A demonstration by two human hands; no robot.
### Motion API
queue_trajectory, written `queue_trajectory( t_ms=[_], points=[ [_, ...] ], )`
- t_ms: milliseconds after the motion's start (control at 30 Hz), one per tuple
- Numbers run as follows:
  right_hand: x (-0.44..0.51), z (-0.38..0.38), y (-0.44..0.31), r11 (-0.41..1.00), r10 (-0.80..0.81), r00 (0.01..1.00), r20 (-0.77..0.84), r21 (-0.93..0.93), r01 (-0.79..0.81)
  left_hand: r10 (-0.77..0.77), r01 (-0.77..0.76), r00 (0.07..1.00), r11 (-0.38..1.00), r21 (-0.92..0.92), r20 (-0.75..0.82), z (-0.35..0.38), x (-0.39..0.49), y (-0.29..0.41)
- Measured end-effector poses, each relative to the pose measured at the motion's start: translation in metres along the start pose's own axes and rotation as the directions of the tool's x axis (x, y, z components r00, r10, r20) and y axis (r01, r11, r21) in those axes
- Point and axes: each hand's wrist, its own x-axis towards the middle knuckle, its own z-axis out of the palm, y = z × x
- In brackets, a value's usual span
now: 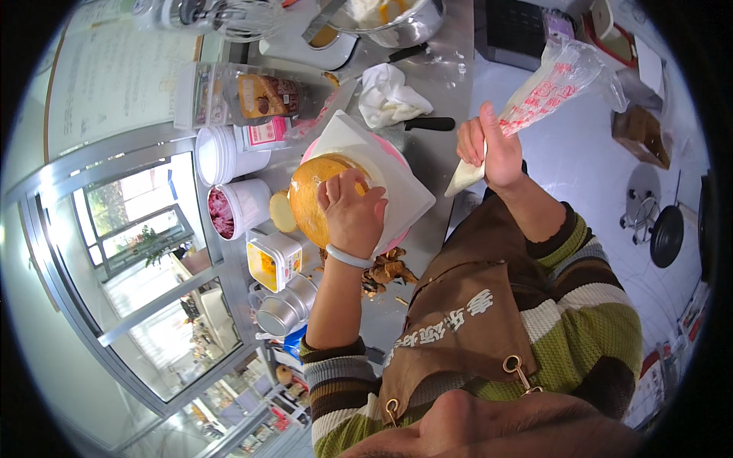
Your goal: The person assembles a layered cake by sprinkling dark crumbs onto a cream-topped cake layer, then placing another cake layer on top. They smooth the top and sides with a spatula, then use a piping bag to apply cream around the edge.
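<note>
A round golden sponge cake (309, 197) sits on white paper (409, 194), over a pink round base (395, 150). My left hand (352, 206), wearing a pale bracelet, lies on the sponge with its fingers spread, hiding part of its top. My right hand (492, 146) is closed around a clear plastic piping bag (541, 94) with red print. White filling shows in the bag's narrow tip, which points down toward the table's front edge. The bag's loose upper end flares out above my fist.
Beside the cake stand a tub of purplish-red filling (221, 212), a tub of yellow pieces (266, 266) and metal cake tins (286, 306). Near them lie brown crust scraps (389, 272), a white cloth (389, 97) and a black-handled knife (432, 124). A mixing bowl (395, 26) stands farther along.
</note>
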Motion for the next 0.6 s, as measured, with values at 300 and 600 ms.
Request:
queue_trajectory(
  t_ms=[300, 600],
  points=[
    [0.000, -0.026, 0.000, 0.999, 0.035, 0.999, -0.002, 0.042, -0.035, 0.043, -0.047, 0.996, 0.997, 0.057, 0.084, 0.006, 0.009, 0.000],
    [0.000, -0.031, 0.001, 0.997, 0.043, 0.999, -0.015, 0.061, -0.042, 0.025, -0.028, 0.999, 0.998, 0.062, 0.046, 0.001, 0.003, -0.006]
  ],
)
